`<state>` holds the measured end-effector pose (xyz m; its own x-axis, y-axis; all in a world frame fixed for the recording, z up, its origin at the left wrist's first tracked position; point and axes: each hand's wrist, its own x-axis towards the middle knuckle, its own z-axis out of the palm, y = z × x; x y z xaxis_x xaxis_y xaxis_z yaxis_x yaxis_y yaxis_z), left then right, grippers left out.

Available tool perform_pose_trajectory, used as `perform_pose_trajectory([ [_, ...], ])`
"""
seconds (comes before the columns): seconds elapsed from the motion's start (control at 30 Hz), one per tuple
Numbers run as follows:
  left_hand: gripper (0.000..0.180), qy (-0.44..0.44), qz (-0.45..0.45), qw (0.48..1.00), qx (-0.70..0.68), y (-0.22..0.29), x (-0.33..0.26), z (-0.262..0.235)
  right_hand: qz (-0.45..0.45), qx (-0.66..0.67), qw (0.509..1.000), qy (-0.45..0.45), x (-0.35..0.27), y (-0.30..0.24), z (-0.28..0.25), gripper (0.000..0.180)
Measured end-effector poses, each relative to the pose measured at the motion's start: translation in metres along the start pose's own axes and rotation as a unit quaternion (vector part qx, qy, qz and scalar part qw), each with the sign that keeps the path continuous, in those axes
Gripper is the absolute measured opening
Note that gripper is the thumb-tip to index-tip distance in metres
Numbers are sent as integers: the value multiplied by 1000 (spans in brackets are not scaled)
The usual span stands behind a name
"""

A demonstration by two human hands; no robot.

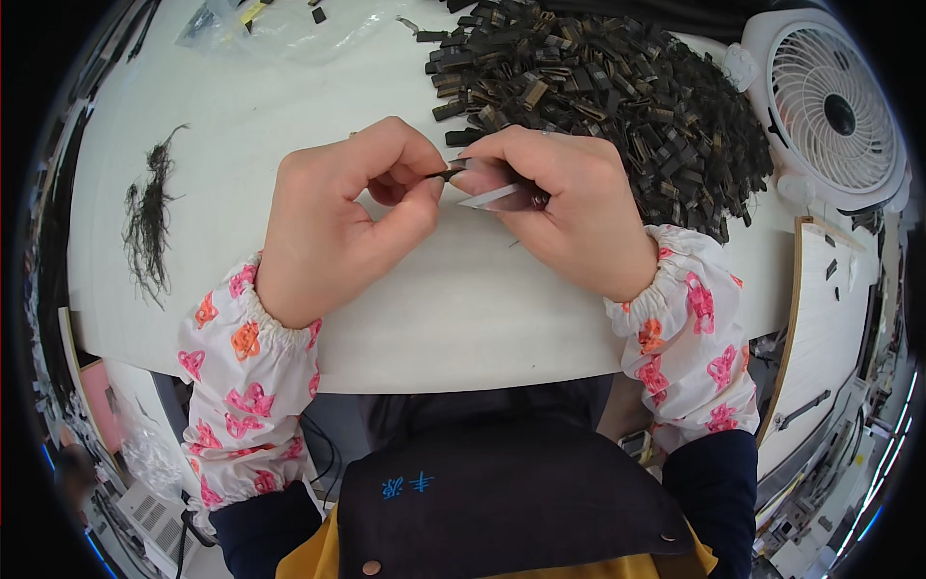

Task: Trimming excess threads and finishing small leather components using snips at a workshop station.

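Observation:
My left hand [352,217] is closed in a pinch, thumb against fingertips, on a small black piece [445,175]. It looks like one of the black tabs from the pile, though the fingers cover most of it. Wrapped in my right hand [569,207] is a pair of metal thread snips [494,197], their pale blades pointing left toward the black piece. Both hands meet above the white table [463,318], fingertips close together. Just beyond my right hand lies a large heap of black tabs with loose threads [598,87].
A white fan [839,114] stands at the far right beside the heap. On the left lies a tangle of black threads [149,217]. A clear plastic bag [299,29] rests at the back. A wooden-edged board [820,318] is at the right, with small black bits on it.

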<state>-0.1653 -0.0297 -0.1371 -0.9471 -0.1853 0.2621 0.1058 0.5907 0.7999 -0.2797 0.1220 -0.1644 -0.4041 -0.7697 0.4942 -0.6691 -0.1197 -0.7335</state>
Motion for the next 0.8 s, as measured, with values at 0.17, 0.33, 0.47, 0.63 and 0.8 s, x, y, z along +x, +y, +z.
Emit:
perform_pose_trajectory([
  [0.17, 6, 14, -43, 999, 9, -1, 0, -9, 13, -51, 998, -22, 1, 3, -9, 19],
  [0.33, 8, -23, -43, 998, -25, -8, -1, -1, 19, -26, 999, -30, 1, -3, -8, 22],
  [0.47, 8, -54, -26, 997, -42, -7, 0, 4, 7, -24, 1000, 3, 1, -4, -8, 16],
  [0.63, 6, -45, -48, 995, -74, -6, 0, 7, -7, -38, 999, 9, 2, -5, -9, 13],
  [0.8, 6, -26, -128, 969, -211, -9, 0, -5, 19, -51, 998, -19, 0, -1, -14, 17],
])
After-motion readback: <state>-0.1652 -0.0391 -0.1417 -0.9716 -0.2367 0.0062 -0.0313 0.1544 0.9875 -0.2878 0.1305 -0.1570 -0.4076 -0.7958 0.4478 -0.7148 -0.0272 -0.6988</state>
